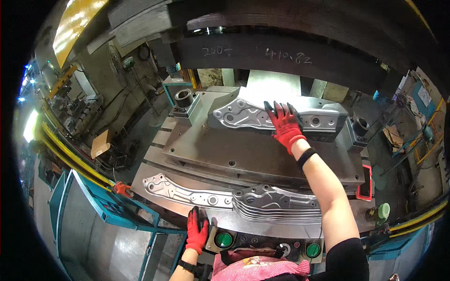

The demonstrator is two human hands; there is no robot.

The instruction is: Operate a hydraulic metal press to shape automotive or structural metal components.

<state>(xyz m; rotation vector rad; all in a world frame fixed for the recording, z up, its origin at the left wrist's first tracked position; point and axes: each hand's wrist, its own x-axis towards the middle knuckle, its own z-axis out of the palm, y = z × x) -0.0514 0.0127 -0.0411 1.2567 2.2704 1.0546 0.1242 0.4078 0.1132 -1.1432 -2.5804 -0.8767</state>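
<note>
My right hand [286,124], in a red glove with dark fingertips, reaches far forward. Its fingers are spread over the middle of a stamped metal bracket [239,114], which lies on the raised die block of the press; the hand covers part of it. At the front edge of the press table, my left hand [197,230], gloved alike, rests with its fingers stretched out. Just beyond those fingertips lies a single similar bracket [176,191]. To its right is a stack of several such brackets [276,201], nested one on another.
A dark press beam [253,54] spans overhead. Round guide bushings [183,97] stand at the lower die's corners. Below the table edge, a control panel carries green buttons [224,240]. Yellow guard bars [77,157] flank the left side. A green-lidded container [383,211] stands at right.
</note>
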